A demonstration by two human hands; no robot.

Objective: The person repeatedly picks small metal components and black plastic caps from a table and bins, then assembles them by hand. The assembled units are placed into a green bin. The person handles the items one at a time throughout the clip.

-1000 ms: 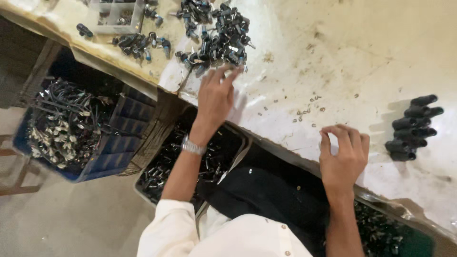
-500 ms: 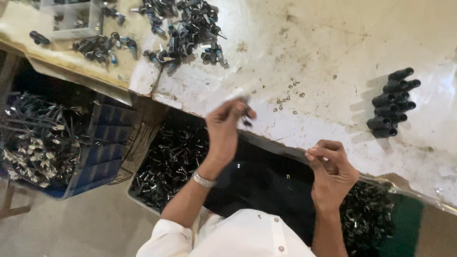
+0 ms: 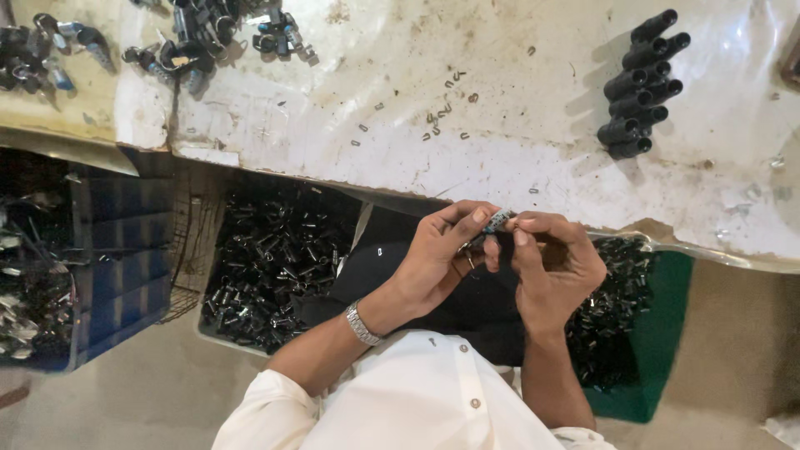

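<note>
My left hand [image 3: 437,250] and my right hand [image 3: 554,258] meet over my lap, just below the edge of the white worktable [image 3: 517,167]. Between their fingertips they pinch a small black and silver metal part [image 3: 497,222]. A metal watch sits on my left wrist [image 3: 362,323]. A stack of black cylindrical parts [image 3: 640,87] lies on the table at the upper right. A heap of black and silver parts [image 3: 225,37] lies at the table's upper left.
Small metal clips [image 3: 442,117] are scattered on the table's middle. Under the table stand a grey tray of black parts [image 3: 267,267], a blue crate [image 3: 117,267] with metal pieces at the left, and a green tray [image 3: 658,333] of black parts at the right.
My left hand drew back from the heap on the table with a part. Both hands came together over my lap and now hold that part between them.
</note>
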